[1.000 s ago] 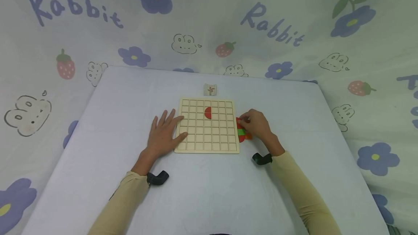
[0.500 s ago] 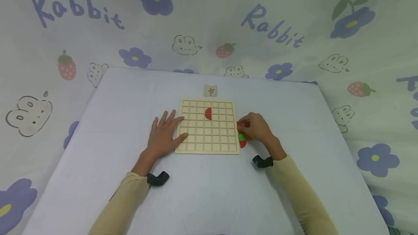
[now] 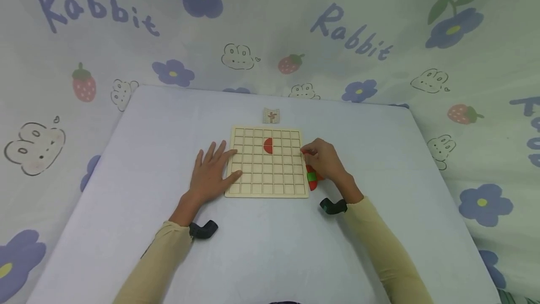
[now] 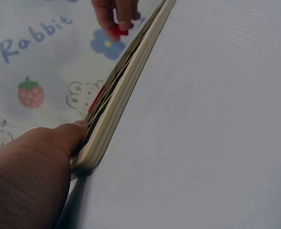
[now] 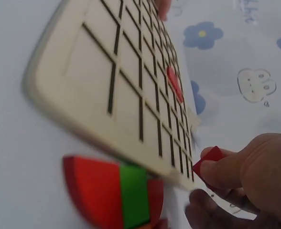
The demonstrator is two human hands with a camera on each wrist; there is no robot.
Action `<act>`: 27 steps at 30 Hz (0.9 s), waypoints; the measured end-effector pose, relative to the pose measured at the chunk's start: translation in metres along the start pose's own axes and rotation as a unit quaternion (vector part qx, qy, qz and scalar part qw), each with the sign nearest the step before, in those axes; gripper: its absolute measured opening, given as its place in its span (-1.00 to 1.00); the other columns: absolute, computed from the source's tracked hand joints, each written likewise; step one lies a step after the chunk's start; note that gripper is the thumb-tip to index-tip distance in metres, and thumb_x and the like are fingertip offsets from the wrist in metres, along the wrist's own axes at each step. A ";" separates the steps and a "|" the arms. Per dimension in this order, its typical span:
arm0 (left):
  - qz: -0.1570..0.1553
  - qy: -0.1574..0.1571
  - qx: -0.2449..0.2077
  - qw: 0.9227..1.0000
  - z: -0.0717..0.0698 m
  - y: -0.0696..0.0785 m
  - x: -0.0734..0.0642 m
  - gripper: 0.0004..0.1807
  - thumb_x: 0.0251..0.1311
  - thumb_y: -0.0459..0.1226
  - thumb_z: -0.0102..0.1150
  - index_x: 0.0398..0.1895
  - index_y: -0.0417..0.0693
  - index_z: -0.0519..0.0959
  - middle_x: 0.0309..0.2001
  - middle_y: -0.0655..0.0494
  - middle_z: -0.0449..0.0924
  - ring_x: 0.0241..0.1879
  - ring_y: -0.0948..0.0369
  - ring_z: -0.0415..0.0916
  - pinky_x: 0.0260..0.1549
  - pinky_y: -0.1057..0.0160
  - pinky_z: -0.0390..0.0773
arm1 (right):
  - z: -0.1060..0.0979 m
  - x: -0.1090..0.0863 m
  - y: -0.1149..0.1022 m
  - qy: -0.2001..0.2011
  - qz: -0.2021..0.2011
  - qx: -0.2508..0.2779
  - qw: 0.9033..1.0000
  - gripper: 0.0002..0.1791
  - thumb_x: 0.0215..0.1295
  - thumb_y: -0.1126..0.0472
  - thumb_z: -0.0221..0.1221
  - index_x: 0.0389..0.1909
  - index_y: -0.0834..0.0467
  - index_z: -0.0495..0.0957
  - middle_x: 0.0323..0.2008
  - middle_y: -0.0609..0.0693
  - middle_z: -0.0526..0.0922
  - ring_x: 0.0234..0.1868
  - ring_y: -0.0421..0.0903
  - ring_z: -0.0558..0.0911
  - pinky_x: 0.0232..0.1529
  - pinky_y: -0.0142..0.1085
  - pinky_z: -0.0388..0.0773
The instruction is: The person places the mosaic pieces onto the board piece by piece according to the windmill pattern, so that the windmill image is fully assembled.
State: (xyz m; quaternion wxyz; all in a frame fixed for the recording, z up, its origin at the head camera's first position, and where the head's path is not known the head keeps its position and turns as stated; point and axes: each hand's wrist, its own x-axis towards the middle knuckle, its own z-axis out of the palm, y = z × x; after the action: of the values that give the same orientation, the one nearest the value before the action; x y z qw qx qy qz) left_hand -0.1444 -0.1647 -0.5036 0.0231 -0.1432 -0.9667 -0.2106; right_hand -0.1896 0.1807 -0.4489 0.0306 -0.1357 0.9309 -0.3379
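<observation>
A square wooden grid board (image 3: 253, 178) lies on the white table. My left hand (image 3: 206, 179) rests at its left edge, fingers spread, with the thumb on the rim. Two red pieces forming a half disc (image 3: 268, 146) sit in the upper middle cells. Over the board's right edge, my right hand (image 3: 326, 161) pinches a small red block (image 5: 212, 155) between thumb and fingers; its full shape is partly covered. Below that hand, beside the board, lie loose pieces, among them a red rounded one (image 5: 95, 186) and a green one (image 5: 134, 195). An orange piece is partly hidden by the hand.
A small card (image 3: 271, 116) with a grid and a reddish pattern lies behind the board. A patterned cloth (image 3: 270, 22) hangs beyond the table's back edge. Black devices sit on both wrists, the right one (image 3: 333, 206) near the board's corner.
My right hand has lifted a red piece from the loose ones and moved slightly left, over the board's right edge. The left hand stays in place.
</observation>
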 end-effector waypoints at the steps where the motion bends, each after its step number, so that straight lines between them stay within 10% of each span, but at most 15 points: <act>1: -0.001 0.000 0.000 1.000 0.000 0.000 0.000 -0.19 0.25 0.32 -0.05 0.47 0.15 0.24 0.55 -0.06 -0.08 0.52 -0.07 -0.31 0.38 -0.19 -0.37 | 0.001 0.003 -0.001 0.001 -0.023 0.007 1.000 -0.80 0.31 0.38 0.20 -0.09 0.26 0.70 -0.26 0.04 0.55 -0.24 -0.03 0.55 -0.24 -0.20 0.60; 19: 0.001 0.000 -0.001 1.000 -0.001 0.000 0.002 -0.19 0.26 0.32 -0.06 0.47 0.16 0.23 0.55 -0.04 -0.10 0.52 -0.05 -0.33 0.38 -0.16 -0.40 | 0.020 0.031 -0.021 0.005 -0.103 0.048 0.994 -0.85 0.31 0.38 0.24 -0.15 0.21 0.70 -0.20 -0.01 0.64 -0.18 -0.09 0.64 -0.15 -0.25 0.61; 27: -0.003 -0.003 0.001 1.000 0.001 -0.001 0.001 -0.19 0.25 0.32 -0.05 0.48 0.16 0.23 0.56 -0.04 -0.11 0.52 -0.05 -0.34 0.38 -0.15 -0.43 | 0.028 0.037 -0.023 -0.035 -0.075 0.063 0.995 -0.83 0.34 0.37 0.21 -0.13 0.19 0.72 -0.17 -0.04 0.65 -0.09 -0.07 0.64 -0.06 -0.20 0.58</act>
State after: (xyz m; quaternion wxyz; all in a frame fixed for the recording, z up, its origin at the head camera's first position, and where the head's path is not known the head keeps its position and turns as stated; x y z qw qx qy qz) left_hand -0.1455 -0.1650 -0.5054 0.0194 -0.1407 -0.9675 -0.2091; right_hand -0.2154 0.1357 -0.4545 0.0463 -0.2147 0.8932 -0.3924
